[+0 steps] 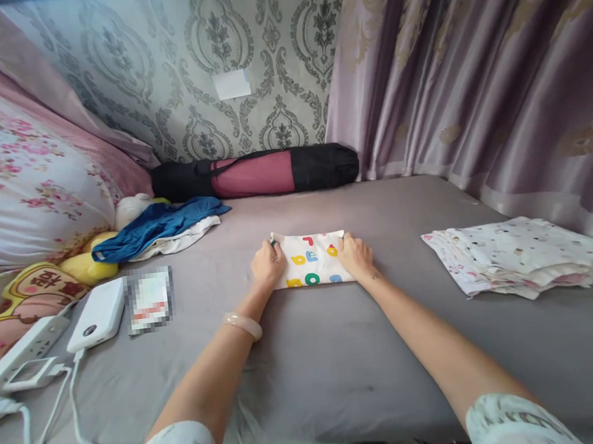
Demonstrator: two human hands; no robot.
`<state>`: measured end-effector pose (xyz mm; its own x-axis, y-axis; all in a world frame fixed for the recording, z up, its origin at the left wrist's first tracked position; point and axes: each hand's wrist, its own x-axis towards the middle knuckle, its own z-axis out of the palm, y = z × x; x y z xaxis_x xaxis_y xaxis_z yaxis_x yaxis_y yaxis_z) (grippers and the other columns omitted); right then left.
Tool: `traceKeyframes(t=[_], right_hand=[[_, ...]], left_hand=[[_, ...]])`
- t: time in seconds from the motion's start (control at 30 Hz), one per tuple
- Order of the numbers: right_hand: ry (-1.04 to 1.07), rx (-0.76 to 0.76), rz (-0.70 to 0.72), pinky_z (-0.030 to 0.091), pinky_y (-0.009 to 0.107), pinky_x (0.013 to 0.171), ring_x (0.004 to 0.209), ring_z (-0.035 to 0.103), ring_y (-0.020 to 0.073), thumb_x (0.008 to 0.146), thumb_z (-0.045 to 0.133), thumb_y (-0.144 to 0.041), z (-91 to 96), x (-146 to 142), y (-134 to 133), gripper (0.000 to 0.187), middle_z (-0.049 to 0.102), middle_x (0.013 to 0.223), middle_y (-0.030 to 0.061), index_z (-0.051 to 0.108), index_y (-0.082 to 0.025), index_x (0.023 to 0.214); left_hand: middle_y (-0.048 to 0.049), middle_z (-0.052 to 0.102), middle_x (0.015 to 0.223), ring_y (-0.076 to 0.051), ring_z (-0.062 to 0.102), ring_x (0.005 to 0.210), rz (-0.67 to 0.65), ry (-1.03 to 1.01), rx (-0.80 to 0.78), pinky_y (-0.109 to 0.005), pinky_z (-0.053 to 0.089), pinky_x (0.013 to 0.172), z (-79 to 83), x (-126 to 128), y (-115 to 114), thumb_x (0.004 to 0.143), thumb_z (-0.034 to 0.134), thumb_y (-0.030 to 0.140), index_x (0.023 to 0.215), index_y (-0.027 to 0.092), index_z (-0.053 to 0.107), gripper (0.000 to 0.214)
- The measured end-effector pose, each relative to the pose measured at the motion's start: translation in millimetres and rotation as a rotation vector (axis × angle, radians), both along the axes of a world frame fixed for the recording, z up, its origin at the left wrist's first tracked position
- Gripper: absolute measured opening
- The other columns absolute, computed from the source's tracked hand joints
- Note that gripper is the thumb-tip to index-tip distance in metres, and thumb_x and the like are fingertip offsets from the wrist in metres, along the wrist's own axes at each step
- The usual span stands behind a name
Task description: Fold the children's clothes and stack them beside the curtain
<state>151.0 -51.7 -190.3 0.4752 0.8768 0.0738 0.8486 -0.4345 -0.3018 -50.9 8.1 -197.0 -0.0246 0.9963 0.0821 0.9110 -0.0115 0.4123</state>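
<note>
A small folded white cloth (312,266) printed with red, yellow, green and blue letters lies on the grey bed cover (311,362), at the middle of the view. My left hand (269,261) is closed on its left edge, with a pale bangle on that wrist. At the opposite edge, my right hand (354,255) grips the cloth too. Between the two hands it looks flat and stretched out. The fingertips are partly hidden behind the cloth's corners.
Several folded printed cloths (527,251) are stacked at the right. On the left are a power bank (96,317), a power strip (22,357), white cables, a blurred packet (150,301) and a blue garment (170,225). A black-and-maroon roll bag (252,175) lies along the wall.
</note>
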Motion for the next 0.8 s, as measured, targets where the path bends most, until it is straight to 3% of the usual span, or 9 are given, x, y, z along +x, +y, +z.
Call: traceKeyframes(t=[0.27, 0.5, 0.8], right_hand=[[0.008, -0.009, -0.053, 0.045, 0.037, 0.083, 0.098, 0.065, 0.0279, 0.1, 0.026, -0.032, -1.4, 0, 5, 0.036, 0.067, 0.102, 0.0204, 0.053, -0.012, 0.113], [0.015, -0.015, -0.079, 0.046, 0.039, 0.084, 0.101, 0.065, 0.0298, 0.098, 0.031, -0.032, -5.7, 2, 11, 0.033, 0.067, 0.103, 0.0208, 0.053, -0.011, 0.111], [0.012, -0.04, -0.06, 0.047, 0.038, 0.082, 0.099, 0.065, 0.03, 0.096, 0.032, -0.029, 1.7, 3, 10, 0.035, 0.067, 0.104, 0.0212, 0.055, -0.009, 0.113]], left_hand=[[-0.0158, 0.068, 0.097, -0.028, 0.066, 0.092, -0.049, 0.084, 0.037, -0.036, 0.048, 0.074, -5.7, 0, 0, 0.097, 0.026, 0.03, 0.108, 0.016, 0.051, 0.031], [-0.0188, 0.067, 0.094, -0.031, 0.067, 0.089, 0.015, 0.108, 0.063, -0.038, 0.048, 0.072, -10.9, 3, 2, 0.096, 0.028, 0.029, 0.107, 0.012, 0.05, 0.03], [-0.0168, 0.067, 0.099, -0.031, 0.065, 0.093, 0.005, 0.071, -0.01, -0.038, 0.048, 0.072, -2.9, 1, 4, 0.095, 0.031, 0.03, 0.11, 0.015, 0.05, 0.027]])
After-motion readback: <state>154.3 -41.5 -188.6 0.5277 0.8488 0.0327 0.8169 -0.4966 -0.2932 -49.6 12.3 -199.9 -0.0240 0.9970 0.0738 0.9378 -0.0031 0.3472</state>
